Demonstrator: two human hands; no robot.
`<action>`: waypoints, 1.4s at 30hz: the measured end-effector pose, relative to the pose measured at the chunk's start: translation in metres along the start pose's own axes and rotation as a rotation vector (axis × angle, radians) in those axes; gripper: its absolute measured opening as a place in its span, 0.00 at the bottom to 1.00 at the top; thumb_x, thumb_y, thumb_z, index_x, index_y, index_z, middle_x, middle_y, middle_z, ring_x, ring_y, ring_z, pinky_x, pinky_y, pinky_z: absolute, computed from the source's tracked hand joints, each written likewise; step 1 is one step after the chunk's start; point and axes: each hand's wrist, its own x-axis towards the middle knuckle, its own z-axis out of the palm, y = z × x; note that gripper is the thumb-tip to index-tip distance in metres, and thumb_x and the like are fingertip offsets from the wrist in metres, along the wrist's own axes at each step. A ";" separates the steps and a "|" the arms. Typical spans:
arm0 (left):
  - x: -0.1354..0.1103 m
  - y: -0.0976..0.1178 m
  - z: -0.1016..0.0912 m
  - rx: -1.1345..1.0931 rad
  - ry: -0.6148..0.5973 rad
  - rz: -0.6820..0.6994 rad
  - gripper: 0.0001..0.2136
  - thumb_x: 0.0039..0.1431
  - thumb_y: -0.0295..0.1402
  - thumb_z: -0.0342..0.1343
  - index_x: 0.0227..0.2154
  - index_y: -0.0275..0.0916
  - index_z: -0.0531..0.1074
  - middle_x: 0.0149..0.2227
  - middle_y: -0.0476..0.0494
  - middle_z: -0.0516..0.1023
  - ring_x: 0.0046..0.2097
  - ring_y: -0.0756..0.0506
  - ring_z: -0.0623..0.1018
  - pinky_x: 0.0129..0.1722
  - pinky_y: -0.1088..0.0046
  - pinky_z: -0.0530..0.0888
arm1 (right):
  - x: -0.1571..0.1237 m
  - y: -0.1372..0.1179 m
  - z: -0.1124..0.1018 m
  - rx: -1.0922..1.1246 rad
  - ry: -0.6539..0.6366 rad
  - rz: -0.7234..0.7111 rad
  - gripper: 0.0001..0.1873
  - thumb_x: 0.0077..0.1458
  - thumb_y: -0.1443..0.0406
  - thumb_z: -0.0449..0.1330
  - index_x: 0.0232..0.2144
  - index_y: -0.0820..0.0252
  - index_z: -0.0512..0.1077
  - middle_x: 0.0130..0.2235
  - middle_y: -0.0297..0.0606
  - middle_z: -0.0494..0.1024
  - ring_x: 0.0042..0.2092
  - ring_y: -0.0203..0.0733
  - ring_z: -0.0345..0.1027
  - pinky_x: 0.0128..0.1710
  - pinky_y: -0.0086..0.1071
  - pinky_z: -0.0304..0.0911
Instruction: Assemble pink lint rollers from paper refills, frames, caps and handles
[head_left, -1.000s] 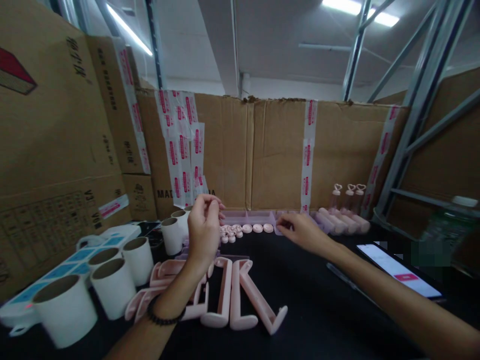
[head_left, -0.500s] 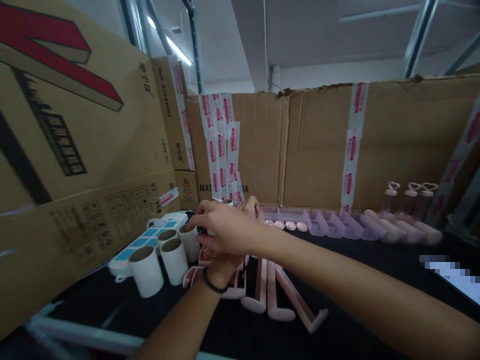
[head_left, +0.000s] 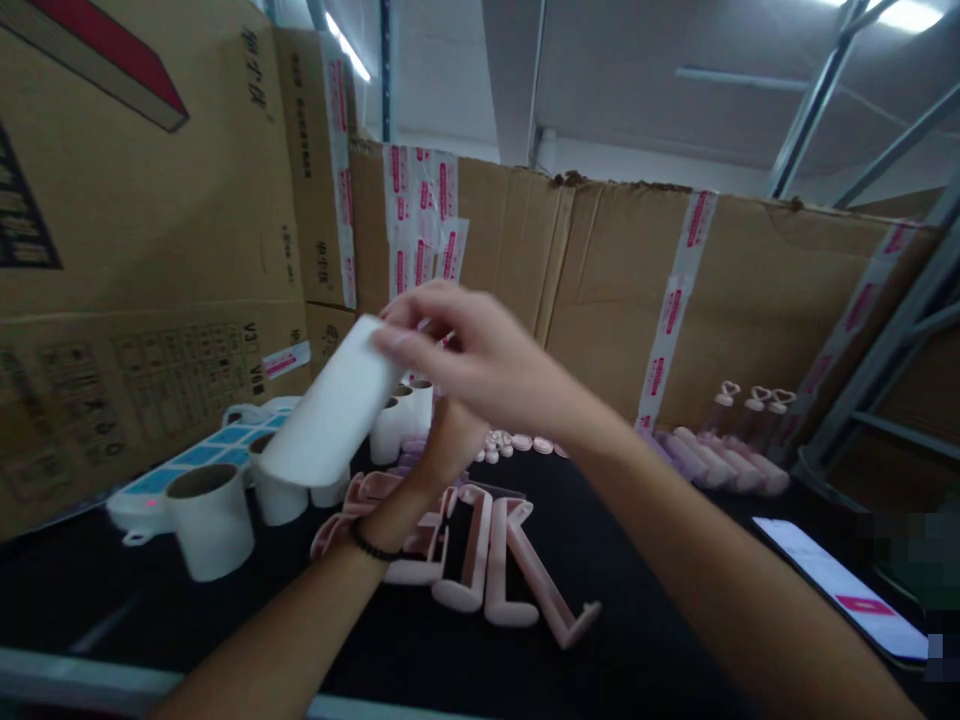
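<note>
My right hand (head_left: 472,350) grips one end of a long white roll (head_left: 334,405), held tilted in the air above other white rolls. Its thumb presses on the near side of that roll. Lower down, my left hand (head_left: 456,435), with a black bracelet on the wrist, reaches forward beneath the right one; its fingers are hidden. Several shorter white rolls with brown cores, such as the upright one (head_left: 214,525) at the left, stand on the black table. Pink plastic holders (head_left: 465,550) lie close to my left forearm.
Left and back are walled by cardboard (head_left: 600,270). A white power strip (head_left: 139,510) with blue squares lies behind the rolls. Small pink round pieces (head_left: 521,441), pink tubes (head_left: 720,465) and heart-topped pieces (head_left: 726,392) sit at the back. A phone (head_left: 840,590) lies right.
My right hand has risen from among the rolls and now carries the long white roll, tilted. My left hand has come more into sight below it. The camera view has shifted.
</note>
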 end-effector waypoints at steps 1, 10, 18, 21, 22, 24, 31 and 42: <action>0.000 0.001 -0.001 -0.069 -0.033 -0.031 0.11 0.61 0.33 0.48 0.27 0.40 0.73 0.23 0.50 0.73 0.26 0.47 0.74 0.22 0.75 0.71 | -0.006 0.001 -0.023 0.040 0.036 0.030 0.15 0.71 0.61 0.50 0.39 0.65 0.72 0.39 0.32 0.69 0.46 0.33 0.67 0.48 0.30 0.63; -0.016 0.017 -0.009 -0.490 -0.763 -0.141 0.24 0.59 0.56 0.56 0.44 0.38 0.72 0.32 0.39 0.80 0.28 0.44 0.80 0.28 0.68 0.77 | -0.078 0.083 -0.063 0.018 0.062 0.313 0.13 0.62 0.56 0.60 0.35 0.61 0.72 0.43 0.41 0.75 0.40 0.38 0.69 0.41 0.33 0.65; 0.001 0.004 -0.008 -0.536 -0.228 -0.197 0.13 0.61 0.43 0.56 0.33 0.36 0.70 0.23 0.47 0.74 0.18 0.51 0.72 0.16 0.77 0.68 | -0.151 0.101 -0.016 -0.235 -0.212 0.727 0.16 0.59 0.54 0.62 0.27 0.59 0.73 0.27 0.36 0.77 0.29 0.39 0.67 0.28 0.31 0.55; 0.009 0.004 -0.012 -0.617 -0.083 -0.162 0.12 0.59 0.42 0.57 0.34 0.37 0.69 0.23 0.50 0.73 0.18 0.51 0.71 0.16 0.76 0.68 | -0.178 0.098 -0.009 -0.138 -0.426 0.779 0.16 0.58 0.53 0.63 0.29 0.59 0.76 0.28 0.35 0.79 0.29 0.38 0.70 0.27 0.30 0.56; 0.011 0.004 -0.013 -0.631 -0.049 -0.147 0.13 0.59 0.43 0.58 0.34 0.37 0.69 0.22 0.50 0.73 0.17 0.51 0.70 0.16 0.76 0.68 | -0.181 0.099 -0.006 -0.128 -0.435 0.770 0.15 0.59 0.54 0.63 0.31 0.60 0.76 0.29 0.36 0.80 0.29 0.38 0.71 0.27 0.30 0.57; 0.014 0.002 -0.013 -0.652 0.009 -0.116 0.14 0.57 0.45 0.59 0.34 0.38 0.69 0.21 0.51 0.72 0.17 0.51 0.70 0.15 0.76 0.67 | -0.179 0.104 0.001 -0.138 -0.420 0.724 0.12 0.61 0.58 0.61 0.34 0.61 0.77 0.32 0.37 0.81 0.32 0.38 0.72 0.30 0.29 0.60; 0.020 -0.004 -0.017 -0.648 0.105 -0.065 0.17 0.54 0.48 0.61 0.31 0.38 0.69 0.21 0.52 0.72 0.16 0.51 0.70 0.14 0.75 0.66 | -0.128 0.148 0.024 -0.306 -0.361 0.668 0.09 0.61 0.65 0.62 0.43 0.58 0.78 0.42 0.38 0.83 0.44 0.40 0.76 0.43 0.29 0.64; 0.009 -0.004 -0.007 -0.570 0.044 -0.070 0.19 0.53 0.49 0.62 0.34 0.38 0.70 0.21 0.52 0.73 0.17 0.51 0.71 0.15 0.77 0.65 | -0.147 0.215 0.017 -0.562 -0.482 0.853 0.14 0.65 0.59 0.61 0.48 0.61 0.74 0.50 0.42 0.77 0.49 0.45 0.74 0.49 0.45 0.71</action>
